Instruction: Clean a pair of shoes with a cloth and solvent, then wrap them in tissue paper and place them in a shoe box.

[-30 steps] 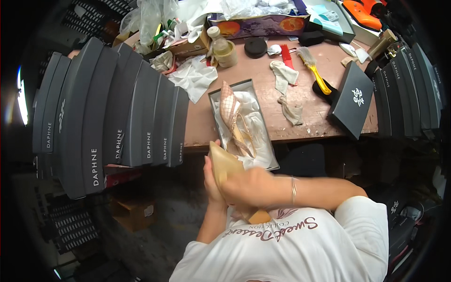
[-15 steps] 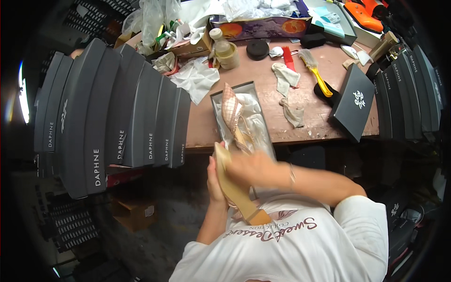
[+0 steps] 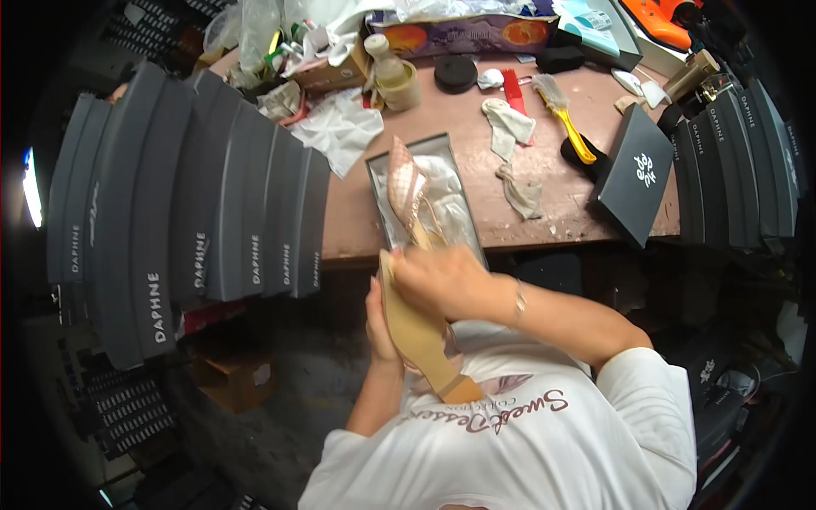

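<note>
Tan shoe sole (image 3: 421, 336) hides the left hand's (image 3: 380, 319) fingers.

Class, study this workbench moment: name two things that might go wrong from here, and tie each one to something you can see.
1. The open shoe box overhangs the table edge just above both hands; a bump from the right hand might tip it, with the second shoe, off the table.
2. The shoe is held sole-up over the lap, off the table, left hand beneath; a loosened grip could let it drop to the floor.
</note>
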Tool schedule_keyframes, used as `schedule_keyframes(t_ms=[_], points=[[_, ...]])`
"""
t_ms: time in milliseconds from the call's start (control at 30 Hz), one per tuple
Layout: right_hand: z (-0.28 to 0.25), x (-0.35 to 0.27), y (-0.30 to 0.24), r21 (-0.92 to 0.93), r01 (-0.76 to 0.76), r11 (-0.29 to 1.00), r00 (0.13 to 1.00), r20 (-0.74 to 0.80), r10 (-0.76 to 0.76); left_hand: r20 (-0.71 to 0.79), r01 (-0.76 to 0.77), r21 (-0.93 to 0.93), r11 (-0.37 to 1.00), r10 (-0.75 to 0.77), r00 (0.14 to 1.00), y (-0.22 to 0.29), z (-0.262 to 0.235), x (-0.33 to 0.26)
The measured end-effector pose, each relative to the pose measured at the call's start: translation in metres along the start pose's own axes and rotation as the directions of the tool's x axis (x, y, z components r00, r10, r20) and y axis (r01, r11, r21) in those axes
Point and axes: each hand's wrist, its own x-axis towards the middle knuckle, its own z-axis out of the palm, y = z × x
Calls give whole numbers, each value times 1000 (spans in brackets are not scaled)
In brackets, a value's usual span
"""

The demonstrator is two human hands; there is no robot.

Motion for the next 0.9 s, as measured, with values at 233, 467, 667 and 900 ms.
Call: schedule_keyframes(t_ms=[233, 467, 667, 900], points=[[13, 12, 12, -11, 3, 1000, 1000, 13, -3, 20, 112, -23, 993, -112, 994, -7, -17, 3], [14, 15, -5, -83, 3, 997, 992, 127, 8, -246, -82, -210, 974, 29, 969, -8, 12, 1], [8, -24, -29, -31, 201, 979, 966, 170, -193, 24, -79, -96, 992, 82, 996, -1, -9, 1], [3, -44, -20, 58, 59, 997, 918, 388, -76, 144, -25, -59, 998, 33, 989, -2, -24, 6]])
